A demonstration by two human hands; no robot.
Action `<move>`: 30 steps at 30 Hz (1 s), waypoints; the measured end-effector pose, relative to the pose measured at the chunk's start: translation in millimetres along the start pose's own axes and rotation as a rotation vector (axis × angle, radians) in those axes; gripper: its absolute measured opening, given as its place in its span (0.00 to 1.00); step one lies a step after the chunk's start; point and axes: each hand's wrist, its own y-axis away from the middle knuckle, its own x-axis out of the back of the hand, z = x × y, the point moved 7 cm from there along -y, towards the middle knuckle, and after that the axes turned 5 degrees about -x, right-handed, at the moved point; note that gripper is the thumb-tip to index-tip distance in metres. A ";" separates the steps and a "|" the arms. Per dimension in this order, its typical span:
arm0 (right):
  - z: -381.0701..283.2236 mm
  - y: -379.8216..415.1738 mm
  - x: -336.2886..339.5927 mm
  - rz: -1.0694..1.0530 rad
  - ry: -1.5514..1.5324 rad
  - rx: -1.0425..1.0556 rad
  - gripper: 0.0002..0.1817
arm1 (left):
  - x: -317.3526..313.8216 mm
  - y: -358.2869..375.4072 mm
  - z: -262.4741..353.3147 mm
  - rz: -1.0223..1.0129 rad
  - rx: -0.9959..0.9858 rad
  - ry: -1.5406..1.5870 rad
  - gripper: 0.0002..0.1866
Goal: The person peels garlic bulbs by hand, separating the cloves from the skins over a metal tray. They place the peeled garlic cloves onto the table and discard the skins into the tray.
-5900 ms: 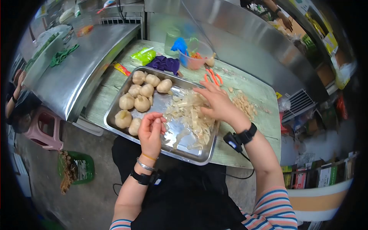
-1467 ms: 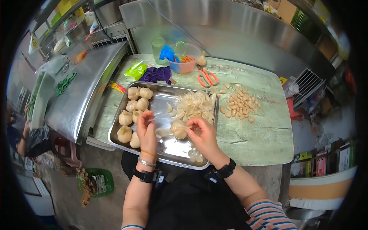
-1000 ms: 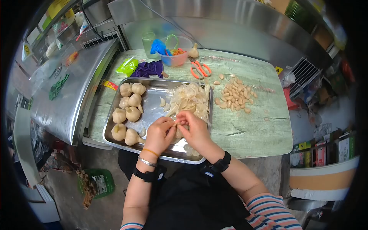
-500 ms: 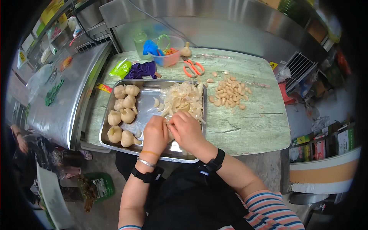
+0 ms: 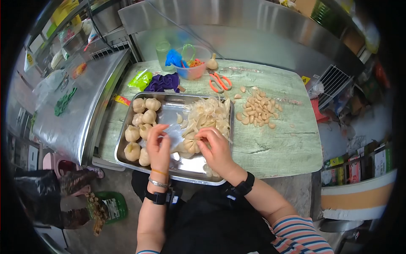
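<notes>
Left hand [image 5: 159, 147] has drawn away — grip loosely parted — while the right hand [image 5: 217, 149] pinches a garlic bulb [image 5: 191, 145].

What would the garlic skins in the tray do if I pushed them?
The garlic skins look thin and papery, so they'd probably feel light and bend easily. They're heaped loosely, so some would likely slide or scatter. The tray has raised sides, which might stop most spilling out.

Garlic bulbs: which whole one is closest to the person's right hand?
The ridged bulb in the tray, at the right hand. The other tray bulbs cluster along the left side; one more sits outside, beside the plastic bowl.
</notes>
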 end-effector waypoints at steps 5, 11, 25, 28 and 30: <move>1.7 -1.5 -3.8 -0.040 -0.005 0.014 0.08 | -48.5 10.8 31.5 -0.467 -0.153 -0.234 0.13; 19.7 1.9 -11.2 -0.104 -0.106 -0.128 0.10 | -57.4 16.4 35.6 -0.579 -0.286 -0.348 0.08; 36.9 0.4 -15.9 -0.089 0.062 -0.290 0.09 | -58.4 19.0 43.7 -0.517 -0.338 -0.436 0.02; 35.0 0.6 -14.6 -0.102 -0.023 -0.301 0.10 | -56.8 18.8 37.9 -0.529 -0.289 -0.398 0.02; 35.7 0.0 -14.8 -0.115 -0.003 -0.309 0.10 | -58.1 19.6 38.6 -0.527 -0.295 -0.422 0.02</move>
